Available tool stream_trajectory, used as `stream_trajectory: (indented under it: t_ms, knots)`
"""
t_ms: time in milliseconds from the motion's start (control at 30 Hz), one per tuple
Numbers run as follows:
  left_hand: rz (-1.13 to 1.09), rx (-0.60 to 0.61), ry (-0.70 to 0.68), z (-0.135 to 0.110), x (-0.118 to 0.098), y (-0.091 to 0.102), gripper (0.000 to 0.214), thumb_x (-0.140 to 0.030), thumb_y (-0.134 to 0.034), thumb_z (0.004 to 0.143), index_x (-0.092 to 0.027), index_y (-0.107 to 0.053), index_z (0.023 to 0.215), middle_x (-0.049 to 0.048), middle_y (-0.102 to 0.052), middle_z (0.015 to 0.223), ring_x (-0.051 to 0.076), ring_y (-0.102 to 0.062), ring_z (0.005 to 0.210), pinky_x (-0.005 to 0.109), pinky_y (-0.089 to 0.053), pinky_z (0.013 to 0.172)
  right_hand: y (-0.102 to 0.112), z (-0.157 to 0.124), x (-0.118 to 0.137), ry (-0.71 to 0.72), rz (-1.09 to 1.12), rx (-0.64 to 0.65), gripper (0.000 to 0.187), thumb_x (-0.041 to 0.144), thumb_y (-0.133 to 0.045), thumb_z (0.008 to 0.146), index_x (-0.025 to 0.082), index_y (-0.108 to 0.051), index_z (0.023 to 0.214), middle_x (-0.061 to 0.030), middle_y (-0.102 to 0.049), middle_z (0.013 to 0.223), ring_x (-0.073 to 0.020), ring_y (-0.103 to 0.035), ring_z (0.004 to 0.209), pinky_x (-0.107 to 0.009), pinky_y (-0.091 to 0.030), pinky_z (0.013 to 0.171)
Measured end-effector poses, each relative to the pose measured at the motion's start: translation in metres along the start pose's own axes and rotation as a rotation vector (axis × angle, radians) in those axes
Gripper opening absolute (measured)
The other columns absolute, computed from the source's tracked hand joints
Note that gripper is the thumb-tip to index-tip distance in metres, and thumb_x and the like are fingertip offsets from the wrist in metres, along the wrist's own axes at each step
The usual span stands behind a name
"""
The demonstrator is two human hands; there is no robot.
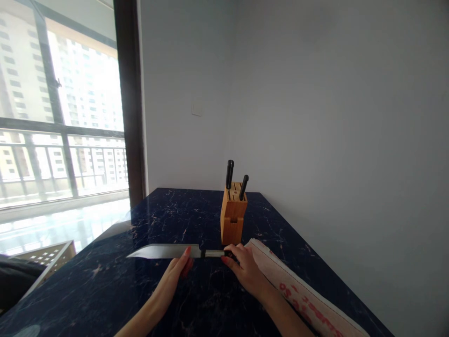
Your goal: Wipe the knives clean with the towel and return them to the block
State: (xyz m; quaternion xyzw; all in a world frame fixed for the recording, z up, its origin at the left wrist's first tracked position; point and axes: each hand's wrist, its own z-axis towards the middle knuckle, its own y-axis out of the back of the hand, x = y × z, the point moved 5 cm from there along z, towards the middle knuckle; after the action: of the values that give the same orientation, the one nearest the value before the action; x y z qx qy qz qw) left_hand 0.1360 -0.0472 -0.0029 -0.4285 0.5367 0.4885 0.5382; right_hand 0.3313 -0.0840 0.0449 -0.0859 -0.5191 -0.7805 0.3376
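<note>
A large kitchen knife (157,252) lies crosswise between my hands, its blade pointing left and its handle right. My left hand (177,269) is closed on the blade near the handle end, thumb on the upper face. My right hand (243,269) grips the end of the dark handle, which shows a pale band in its middle. Just beyond the handle, a wooden knife block (233,220) stands upright on the table. Two black-handled knives stick out of its top, one at the left (229,174) and one at the right (243,187).
The dark blue marbled table (189,210) reaches back to the wall. A folded pale cloth (298,292) with red writing lies along the right, beside my right forearm. At the left, a chair (52,267) with a perforated frame stands by the table edge, near the windows.
</note>
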Motion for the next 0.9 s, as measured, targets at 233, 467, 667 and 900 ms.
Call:
stream_trajectory:
  t_ms: [233, 467, 667, 900]
  knots:
    - [0.083, -0.095, -0.027, 0.001, -0.002, 0.000, 0.048, -0.066, -0.045, 0.070, -0.019, -0.047, 0.058, -0.0053, -0.041, 0.056, 0.014, -0.039, 0.057, 0.024, -0.030, 0.055, 0.021, 0.002, -0.018, -0.131, -0.475, -0.126, 0.040, 0.045, -0.053, 0.080, 0.017, -0.050, 0.110, -0.0072, -0.058, 0.091, -0.0240, -0.051, 0.088, -0.036, -0.033, 0.076]
    - [0.232, 0.067, -0.094, 0.013, 0.013, -0.012, 0.054, -0.067, -0.035, 0.074, -0.018, -0.053, 0.062, -0.0025, -0.047, 0.055, 0.017, -0.046, 0.059, 0.026, -0.034, 0.059, 0.013, -0.006, -0.049, -0.245, -0.664, -0.085, 0.017, 0.005, -0.049, 0.076, 0.015, -0.058, 0.085, -0.0098, -0.060, 0.088, -0.0246, -0.053, 0.088, -0.033, -0.035, 0.071]
    - [0.408, 0.091, -0.147, 0.012, 0.011, -0.015, 0.051, -0.056, -0.032, 0.081, -0.017, -0.062, 0.071, 0.0041, -0.063, 0.071, 0.024, -0.056, 0.077, 0.029, -0.039, 0.072, 0.007, 0.000, -0.036, -0.215, -0.593, -0.105, 0.023, 0.000, -0.041, 0.078, 0.017, -0.057, 0.081, -0.0054, -0.059, 0.082, -0.0199, -0.053, 0.081, -0.030, -0.035, 0.072]
    - [0.386, 0.201, -0.280, 0.003, 0.001, -0.029, 0.040, -0.044, -0.034, 0.086, -0.018, -0.061, 0.099, 0.0050, -0.064, 0.102, 0.022, -0.052, 0.103, 0.030, -0.031, 0.095, -0.021, 0.000, 0.026, 0.082, -0.344, -0.122, 0.021, 0.004, -0.044, 0.079, 0.019, -0.054, 0.090, -0.0029, -0.057, 0.088, -0.0181, -0.049, 0.082, -0.031, -0.036, 0.075]
